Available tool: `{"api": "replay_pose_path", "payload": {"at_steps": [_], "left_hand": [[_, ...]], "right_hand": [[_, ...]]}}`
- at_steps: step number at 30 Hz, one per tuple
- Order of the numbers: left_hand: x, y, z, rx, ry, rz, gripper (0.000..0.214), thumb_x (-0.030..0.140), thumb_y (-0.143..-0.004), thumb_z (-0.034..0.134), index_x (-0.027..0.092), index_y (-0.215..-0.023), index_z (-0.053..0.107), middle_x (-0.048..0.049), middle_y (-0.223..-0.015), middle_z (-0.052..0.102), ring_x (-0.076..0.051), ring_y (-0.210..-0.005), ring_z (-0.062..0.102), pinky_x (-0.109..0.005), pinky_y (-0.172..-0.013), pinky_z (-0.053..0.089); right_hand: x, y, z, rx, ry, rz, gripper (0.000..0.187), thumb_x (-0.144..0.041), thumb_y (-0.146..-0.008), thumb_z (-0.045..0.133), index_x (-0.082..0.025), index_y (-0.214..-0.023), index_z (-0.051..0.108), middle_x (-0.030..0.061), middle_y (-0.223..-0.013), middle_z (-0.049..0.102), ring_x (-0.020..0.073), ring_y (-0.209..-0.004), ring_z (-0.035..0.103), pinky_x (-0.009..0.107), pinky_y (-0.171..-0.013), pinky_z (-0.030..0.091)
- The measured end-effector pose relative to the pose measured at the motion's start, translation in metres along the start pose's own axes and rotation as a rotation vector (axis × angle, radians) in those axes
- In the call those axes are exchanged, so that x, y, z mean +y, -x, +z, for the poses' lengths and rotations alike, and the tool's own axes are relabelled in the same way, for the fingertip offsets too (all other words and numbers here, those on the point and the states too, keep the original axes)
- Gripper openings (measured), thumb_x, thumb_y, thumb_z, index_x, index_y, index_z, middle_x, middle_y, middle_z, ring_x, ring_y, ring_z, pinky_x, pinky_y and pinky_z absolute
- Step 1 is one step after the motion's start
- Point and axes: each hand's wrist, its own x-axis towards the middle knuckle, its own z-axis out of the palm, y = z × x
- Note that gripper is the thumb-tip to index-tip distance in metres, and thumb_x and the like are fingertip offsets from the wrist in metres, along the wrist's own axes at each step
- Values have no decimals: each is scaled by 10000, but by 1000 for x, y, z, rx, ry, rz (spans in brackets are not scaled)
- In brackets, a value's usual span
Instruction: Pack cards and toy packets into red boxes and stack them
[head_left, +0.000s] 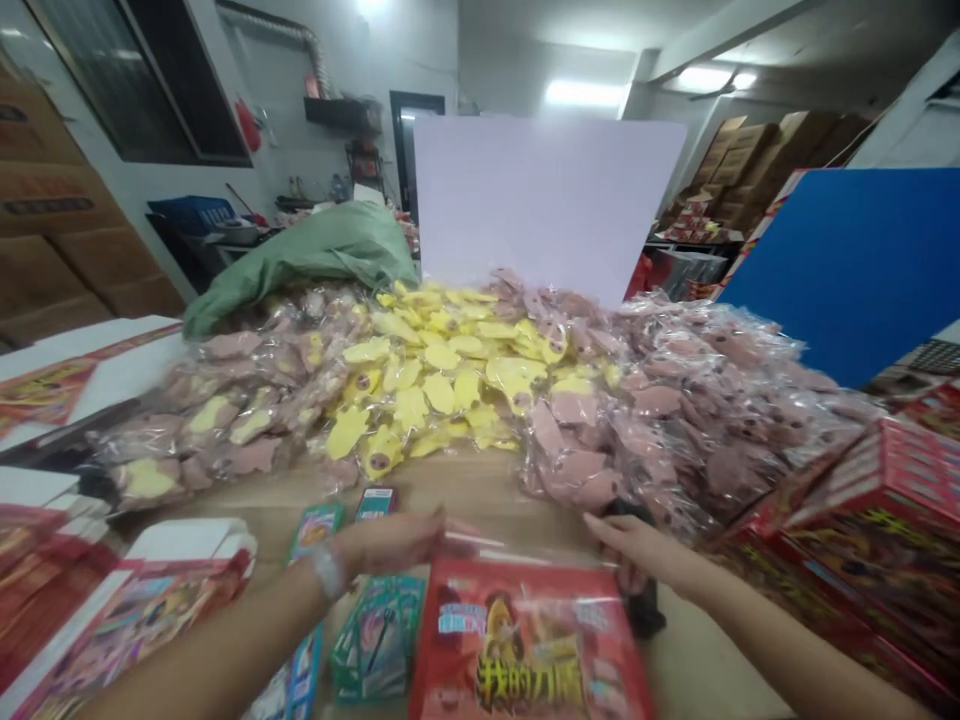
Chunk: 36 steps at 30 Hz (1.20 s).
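A red printed package [525,635] with large yellow lettering lies in front of me at the lower middle. My left hand [394,545] reaches over to its upper left corner. Motion smears those fingers, so their grip cannot be made out. At the package's upper right is my right hand [637,550], thumb and fingers apart. A black object [645,608] of unclear kind shows under and beside the right hand. Green printed card packs [379,640] lie just left of the package, below my left wrist, with a small dark pack [376,502] above them.
Heaps of wrapped yellow figures [442,380] and pinkish figures [720,370] cover the table's far half. Flattened printed boxes [150,610] are stacked at left, while red boxes [877,530] stand at right. Behind are a green sack [315,250], a white panel [547,200] and a blue panel [855,260].
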Motion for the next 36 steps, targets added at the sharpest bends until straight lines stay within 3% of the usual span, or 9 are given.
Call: {"api": "replay_pose_path", "payload": {"at_steps": [4, 6, 9, 14, 19, 23, 26, 31, 36], "left_hand": [[-5, 24, 7, -75, 207, 174, 624, 429, -623, 692, 263, -1196, 508, -60, -1278, 496, -243, -1207, 407, -390, -991, 315], [-7, 25, 12, -15, 243, 194, 545, 341, -648, 696, 271, -1165, 536, -50, -1237, 535, -234, -1168, 453, -379, -972, 339], [-5, 14, 17, 182, 150, 183, 306, 339, -728, 620, 209, -1005, 644, -50, -1068, 640, -208, -1018, 560, -333, -908, 396], [3, -15, 15, 539, 182, 289, 231, 342, -772, 560, 149, -828, 674, -55, -827, 677, -176, -814, 601, -291, -776, 447], [8, -26, 14, 705, 518, 246, 281, 394, -728, 603, 120, -792, 615, -84, -826, 663, -177, -772, 618, -306, -728, 469], [17, -28, 17, 764, 447, 312, 273, 375, -730, 602, 112, -804, 604, -79, -789, 653, -163, -717, 613, -289, -681, 477], [26, -33, 17, 812, 400, 369, 238, 346, -735, 589, 116, -792, 602, -52, -723, 638, -145, -663, 598, -269, -648, 474], [33, -39, 19, 827, 374, 421, 232, 317, -742, 561, 133, -868, 626, -43, -740, 652, -155, -687, 607, -263, -653, 461], [37, -34, 19, 713, 264, 522, 225, 235, -772, 470, 146, -886, 643, -37, -800, 640, -164, -772, 583, -260, -701, 453]], "right_hand": [[-6, 19, -4, -146, -56, -414, 598, -424, -674, 668, -275, -1223, 485, 56, -1200, 537, 216, -1099, 492, 329, -930, 398], [-11, 22, 0, -193, -90, -378, 603, -359, -599, 740, -276, -1165, 545, 58, -1127, 582, 240, -1049, 522, 375, -923, 397], [-22, 16, 2, -167, -402, -310, 417, -399, -688, 658, -237, -1069, 609, 70, -961, 635, 215, -861, 596, 386, -820, 454], [-35, -4, -19, -253, -873, -285, 362, -475, -811, 460, -236, -1021, 631, 97, -1005, 641, 232, -934, 595, 395, -815, 464], [-34, -12, -39, 8, -927, -190, 222, -365, -787, 529, -220, -857, 682, 57, -863, 684, 169, -818, 634, 285, -766, 511], [-56, 2, -24, 251, -725, -435, 248, -411, -749, 573, -222, -886, 657, 73, -933, 669, 236, -912, 609, 390, -859, 476], [-88, 9, 1, 469, -325, -702, 219, -363, -766, 580, -247, -947, 623, 68, -1022, 628, 239, -988, 564, 410, -902, 432], [-132, -15, 43, 469, 413, -1219, 194, -207, -844, 466, -231, -944, 631, 61, -923, 609, 193, -892, 539, 366, -784, 447], [-148, -41, 59, 566, 718, -1286, 195, -180, -853, 449, -186, -910, 635, 62, -806, 603, 197, -806, 497, 382, -758, 407]]}}
